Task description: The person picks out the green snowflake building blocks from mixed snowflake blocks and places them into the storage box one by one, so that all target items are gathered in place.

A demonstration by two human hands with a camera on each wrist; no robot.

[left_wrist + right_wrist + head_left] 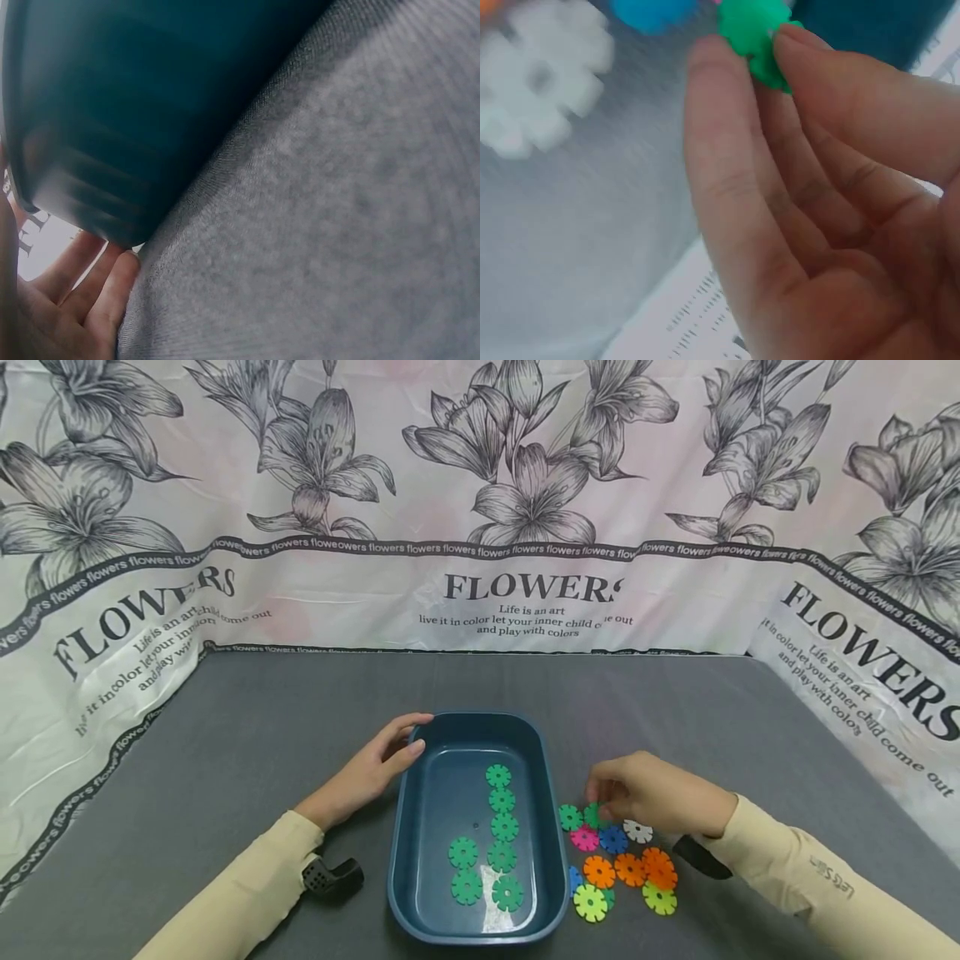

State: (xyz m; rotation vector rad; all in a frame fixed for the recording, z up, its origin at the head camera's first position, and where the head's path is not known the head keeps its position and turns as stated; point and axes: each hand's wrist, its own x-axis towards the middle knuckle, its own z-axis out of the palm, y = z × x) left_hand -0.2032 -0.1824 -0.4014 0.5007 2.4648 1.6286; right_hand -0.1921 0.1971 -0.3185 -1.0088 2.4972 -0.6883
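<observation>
A dark blue plastic tub [408, 852] stands on the grey cloth with several green notched interlocking discs [503, 827] lying inside, mostly in a column. My left hand [371, 768] holds the tub's far left corner, thumb at the rim; in the left wrist view its fingers [112, 292] reach round the outer wall. Right of the tub, my right hand [637, 787] pinches a green notched disc [756, 34] between thumb and index finger. Below that hand, a white disc [638, 832], a blue disc [613, 839] and a pink disc [585, 837] lie close by.
More loose discs lie right of the tub: several orange discs [598, 872], yellow-green discs [591, 903] and another green disc [571, 817]. A flower-printed curtain [525, 602] borders the grey surface [300, 693] at the back and sides.
</observation>
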